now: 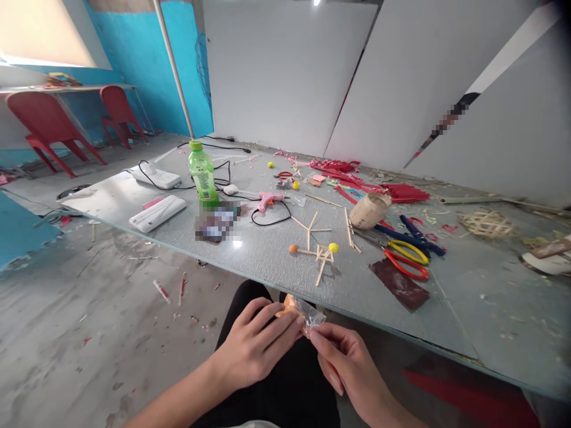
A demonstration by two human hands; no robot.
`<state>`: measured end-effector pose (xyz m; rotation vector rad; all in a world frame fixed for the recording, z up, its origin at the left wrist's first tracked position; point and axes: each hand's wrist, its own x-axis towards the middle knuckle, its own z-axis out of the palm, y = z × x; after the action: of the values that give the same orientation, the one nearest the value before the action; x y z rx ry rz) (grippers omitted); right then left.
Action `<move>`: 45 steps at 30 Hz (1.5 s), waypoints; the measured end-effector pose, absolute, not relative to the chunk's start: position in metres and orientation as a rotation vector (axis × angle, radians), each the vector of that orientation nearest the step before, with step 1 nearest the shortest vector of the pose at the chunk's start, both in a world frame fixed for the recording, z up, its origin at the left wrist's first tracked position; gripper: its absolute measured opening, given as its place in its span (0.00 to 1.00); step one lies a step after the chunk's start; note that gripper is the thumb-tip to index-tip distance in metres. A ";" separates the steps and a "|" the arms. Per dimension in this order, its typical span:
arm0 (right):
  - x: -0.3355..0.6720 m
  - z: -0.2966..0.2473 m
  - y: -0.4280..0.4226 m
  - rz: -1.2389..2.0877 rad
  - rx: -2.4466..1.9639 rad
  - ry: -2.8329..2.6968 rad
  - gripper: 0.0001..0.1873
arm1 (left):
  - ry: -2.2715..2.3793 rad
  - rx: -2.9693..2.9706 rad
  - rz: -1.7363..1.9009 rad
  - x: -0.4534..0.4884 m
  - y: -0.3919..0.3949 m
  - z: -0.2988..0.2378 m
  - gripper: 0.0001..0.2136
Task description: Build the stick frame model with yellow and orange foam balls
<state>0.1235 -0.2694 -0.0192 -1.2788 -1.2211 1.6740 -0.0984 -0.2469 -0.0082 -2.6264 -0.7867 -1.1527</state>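
Both hands meet over my lap, just in front of the glass table's near edge (312, 300). My left hand (256, 345) pinches a small clear plastic packet (301, 312) with something orange inside. My right hand (345, 359) grips the packet's other end with thumb and forefinger. On the table just beyond lies a small stick figure of wooden sticks (319, 252) with an orange ball (293, 249) and a yellow ball (333, 247) on its ends.
A green bottle (203, 172), a pink glue gun (270, 201), white power strips (157, 213), a woven cup (369, 210), yellow and red scissors (408, 257), blue pliers (417, 233) and red scraps (357, 172) lie on the table. Red chairs (49, 128) stand at the far left.
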 end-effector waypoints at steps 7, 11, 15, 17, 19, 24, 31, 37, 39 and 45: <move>0.144 0.007 -0.272 1.161 -1.052 -2.023 0.19 | -0.899 -2.922 -1.572 -0.099 -0.253 -0.023 0.11; 0.154 0.023 -0.259 0.959 -0.907 -2.425 0.20 | -1.064 -3.236 -1.754 -0.102 -0.259 -0.027 0.08; 0.158 0.027 -0.247 1.143 -0.804 -2.556 0.21 | -1.363 -3.429 -1.940 -0.105 -0.266 -0.029 0.08; 0.156 0.024 -0.245 1.109 -0.763 -2.540 0.22 | -1.595 -3.426 -2.049 -0.105 -0.270 -0.030 0.09; 0.152 0.016 -0.247 1.049 -0.805 -2.456 0.23 | -1.826 -3.386 -2.109 -0.104 -0.273 -0.033 0.11; 0.134 -0.006 -0.259 1.105 -0.901 -2.215 0.08 | -2.091 -3.283 -2.171 -0.096 -0.276 -0.044 0.17; 0.130 -0.004 -0.259 1.134 -0.887 -2.159 0.06 | -2.110 -3.144 -2.058 -0.090 -0.279 -0.045 0.19; 0.137 -0.006 -0.257 1.036 -0.858 -2.221 0.17 | -2.264 -3.012 -2.091 -0.087 -0.281 -0.050 0.17; 0.139 -0.006 -0.256 1.019 -0.857 -2.285 0.20 | -2.254 -3.016 -2.066 -0.085 -0.280 -0.051 0.17; 0.134 -0.003 -0.253 1.123 -0.884 -2.364 0.27 | -2.273 -2.994 -2.158 -0.083 -0.280 -0.046 0.19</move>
<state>0.1344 -0.2531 -0.0033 -0.8840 -2.3643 1.1230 -0.0828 -0.2801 -0.0462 -2.9945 -2.2730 -2.1580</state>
